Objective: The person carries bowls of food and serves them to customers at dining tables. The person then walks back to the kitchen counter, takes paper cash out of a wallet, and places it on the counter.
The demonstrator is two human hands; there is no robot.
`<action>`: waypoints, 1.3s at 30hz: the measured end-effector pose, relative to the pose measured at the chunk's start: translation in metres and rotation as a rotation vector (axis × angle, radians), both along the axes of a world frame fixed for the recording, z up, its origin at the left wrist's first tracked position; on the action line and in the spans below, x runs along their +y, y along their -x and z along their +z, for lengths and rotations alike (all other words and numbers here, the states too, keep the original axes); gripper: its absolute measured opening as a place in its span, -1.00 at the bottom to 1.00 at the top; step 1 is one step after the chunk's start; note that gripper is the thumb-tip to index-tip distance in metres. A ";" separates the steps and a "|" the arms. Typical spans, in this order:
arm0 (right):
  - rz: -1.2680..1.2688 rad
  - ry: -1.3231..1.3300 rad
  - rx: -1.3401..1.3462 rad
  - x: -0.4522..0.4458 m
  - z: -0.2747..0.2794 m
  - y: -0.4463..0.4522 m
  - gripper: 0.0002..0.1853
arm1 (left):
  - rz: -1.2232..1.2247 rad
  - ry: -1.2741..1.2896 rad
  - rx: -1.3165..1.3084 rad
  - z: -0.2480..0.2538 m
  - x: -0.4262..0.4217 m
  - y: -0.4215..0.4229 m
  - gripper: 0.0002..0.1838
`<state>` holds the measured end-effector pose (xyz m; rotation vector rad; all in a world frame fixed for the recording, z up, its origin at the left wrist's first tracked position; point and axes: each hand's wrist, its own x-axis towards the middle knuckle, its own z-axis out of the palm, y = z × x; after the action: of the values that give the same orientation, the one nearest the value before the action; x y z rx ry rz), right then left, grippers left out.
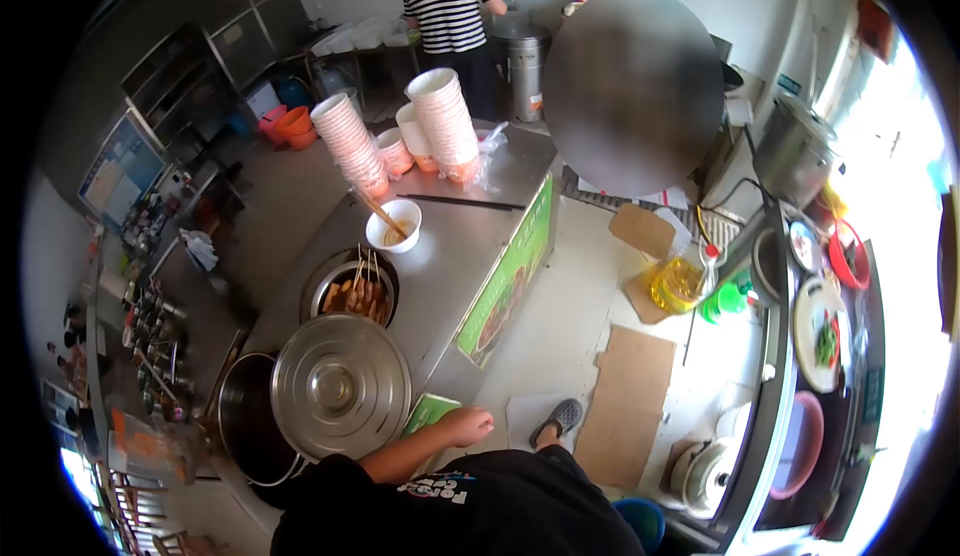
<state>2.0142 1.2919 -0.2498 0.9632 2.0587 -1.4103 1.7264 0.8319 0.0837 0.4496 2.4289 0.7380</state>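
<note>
Lid (375,356) overlapped the open pot (243,396), lower left of the frame, touching or near your forearm (408,455). Your left hand (466,426) was loosely clenched, nothing visible in it; right, out of view. An elbow knock could have dislodged the lid.

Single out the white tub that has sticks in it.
The tub standing alone, just behind the skewers: light wooden sticks lean out over its rim, while the others stand nested in stacks.
</note>
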 end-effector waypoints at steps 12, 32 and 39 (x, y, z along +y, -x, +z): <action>-0.200 0.070 0.048 0.133 0.223 0.529 -0.87 | 0.586 -0.265 0.055 0.029 0.079 0.222 -0.80; 1.285 -0.637 0.305 0.262 0.057 0.797 -0.90 | 0.374 -0.281 0.365 0.047 0.178 0.702 -0.87; 0.837 -0.261 0.114 0.256 0.195 1.042 -0.89 | 0.449 -0.163 0.188 0.041 0.221 0.768 -0.76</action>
<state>0.9720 1.5483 -0.0548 0.0376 2.3430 -0.7709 0.9585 1.0529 0.1246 0.0267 2.6923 1.1319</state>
